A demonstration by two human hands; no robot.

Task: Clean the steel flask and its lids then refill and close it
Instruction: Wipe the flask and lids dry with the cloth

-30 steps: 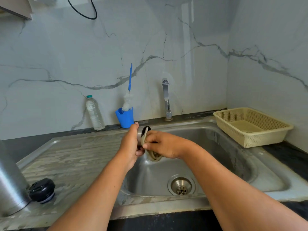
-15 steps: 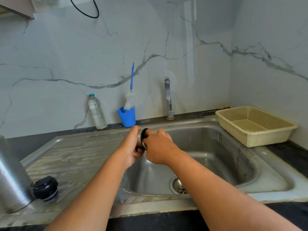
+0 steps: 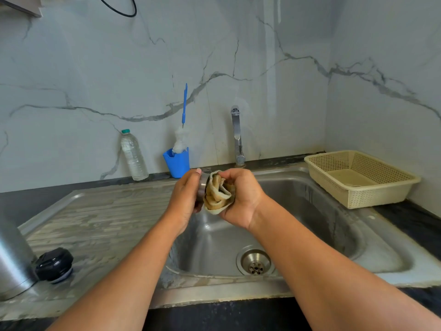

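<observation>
My left hand point(image 3: 185, 199) grips a steel lid point(image 3: 202, 186) above the sink basin, and only the lid's rim shows between the two hands. My right hand point(image 3: 243, 198) holds a crumpled beige cloth point(image 3: 218, 193) pressed against the lid's open side. The steel flask point(image 3: 13, 256) stands at the far left edge on the drainboard, partly cut off by the frame. A black inner lid point(image 3: 54, 263) lies on the drainboard right beside the flask.
The steel sink point(image 3: 310, 225) has its drain point(image 3: 255, 262) below my hands and a tap point(image 3: 236, 134) behind. A water bottle point(image 3: 133, 155) and a blue cup point(image 3: 177, 161) with a bottle brush stand at the wall. A beige basket point(image 3: 358, 177) sits at the right.
My right hand has turned so the bunched cloth faces up toward the camera against the lid. Both hands stay together over the basin.
</observation>
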